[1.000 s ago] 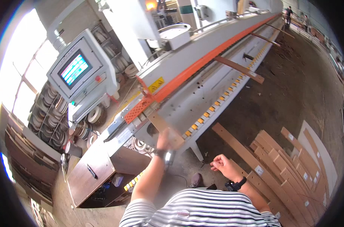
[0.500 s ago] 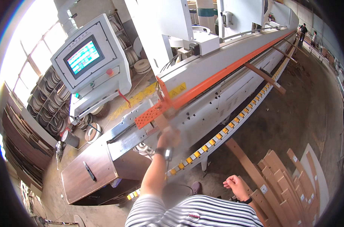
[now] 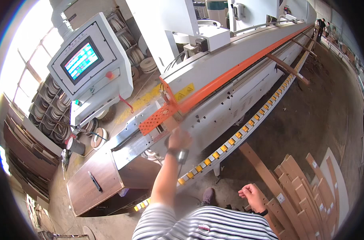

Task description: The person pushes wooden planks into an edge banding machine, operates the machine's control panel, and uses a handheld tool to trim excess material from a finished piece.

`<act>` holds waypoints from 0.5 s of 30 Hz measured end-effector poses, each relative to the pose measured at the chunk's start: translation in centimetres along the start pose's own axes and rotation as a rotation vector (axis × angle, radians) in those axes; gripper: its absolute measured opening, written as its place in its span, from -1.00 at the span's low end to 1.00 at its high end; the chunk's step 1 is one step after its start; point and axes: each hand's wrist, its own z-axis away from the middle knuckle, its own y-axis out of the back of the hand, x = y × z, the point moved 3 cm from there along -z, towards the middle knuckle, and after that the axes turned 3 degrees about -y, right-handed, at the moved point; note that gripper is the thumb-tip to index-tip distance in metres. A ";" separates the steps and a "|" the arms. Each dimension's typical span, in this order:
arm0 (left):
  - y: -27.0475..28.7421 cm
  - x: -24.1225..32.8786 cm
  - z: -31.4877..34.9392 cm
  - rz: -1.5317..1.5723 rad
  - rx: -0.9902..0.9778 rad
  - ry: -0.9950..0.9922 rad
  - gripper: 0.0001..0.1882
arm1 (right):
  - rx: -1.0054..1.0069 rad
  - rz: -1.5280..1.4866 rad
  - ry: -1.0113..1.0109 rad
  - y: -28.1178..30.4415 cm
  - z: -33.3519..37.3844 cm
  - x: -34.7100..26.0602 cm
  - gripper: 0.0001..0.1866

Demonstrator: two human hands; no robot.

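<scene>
My left hand (image 3: pixel 179 138), smeared by motion, is at the near end of a brown board (image 3: pixel 172 123), its fingers closed on that end. The board reaches in beneath a perforated orange guard (image 3: pixel 156 120) at the near end of a long grey machine (image 3: pixel 226 60). A dark band with a watch (image 3: pixel 182 156) is on the left wrist. My right hand (image 3: pixel 252 197) is low on the right with loosely curled fingers and nothing visible in them. It is beside a stack of brown boards (image 3: pixel 298 180).
A control panel with a lit screen (image 3: pixel 82 60) stands at left. A rail with yellow rollers (image 3: pixel 224 148) curves along the machine. On a brown cabinet (image 3: pixel 86 196) lies a dark knife-like tool (image 3: pixel 95 181). Support bars (image 3: pixel 288 69) jut out; two people (image 3: pixel 321 27) are far off.
My left hand has moved slightly forward, and less of the board shows outside the orange guard. My right hand stays almost in place. The whole view has shifted slightly.
</scene>
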 end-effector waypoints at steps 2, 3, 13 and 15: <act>-0.5 -1.3 -1.2 -0.305 0.065 -0.081 -0.76 | -0.005 -0.004 -0.014 0.2 0.2 -0.3 -0.86; -0.8 -3.2 -1.5 0.166 0.277 0.271 -0.75 | 0.009 -0.006 -0.019 0.6 0.4 -0.3 -0.86; -1.4 -7.8 -9.8 -0.621 0.074 -0.146 -0.81 | 0.165 -0.048 -0.019 5.0 4.9 1.3 -0.85; -13.6 -9.1 -11.3 -1.843 -0.097 -1.136 -0.86 | 0.304 -0.075 -0.002 7.2 8.4 4.5 -0.85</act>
